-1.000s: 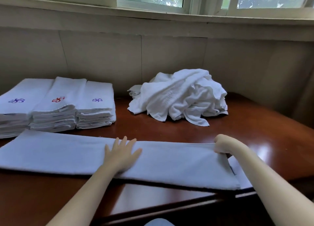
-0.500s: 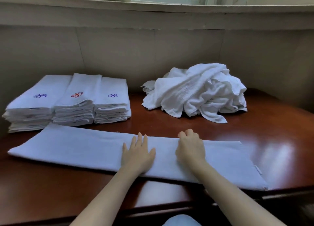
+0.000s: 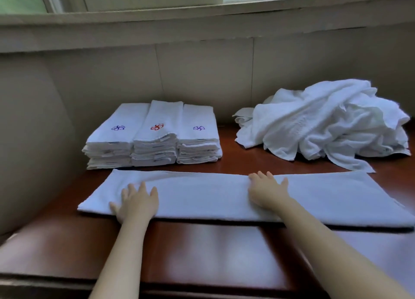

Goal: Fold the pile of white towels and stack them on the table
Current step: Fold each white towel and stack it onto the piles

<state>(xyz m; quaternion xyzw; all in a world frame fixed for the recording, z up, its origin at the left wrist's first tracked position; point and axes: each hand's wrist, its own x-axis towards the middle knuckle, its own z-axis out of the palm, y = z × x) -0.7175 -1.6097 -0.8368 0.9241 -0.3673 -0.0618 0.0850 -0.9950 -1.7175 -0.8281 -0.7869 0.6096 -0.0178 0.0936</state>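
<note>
One long white towel [image 3: 202, 195] lies stretched across the near part of a red-brown desk [image 3: 202, 249].
From the left: three folded stacks [image 3: 155, 141] with embroidered marks stand at the back; left hand [image 3: 137, 203] flat on the towel's left end, grip apart; right hand [image 3: 267, 190] flat near its middle, grip apart; loose pile [image 3: 325, 121] behind, far right.
</note>
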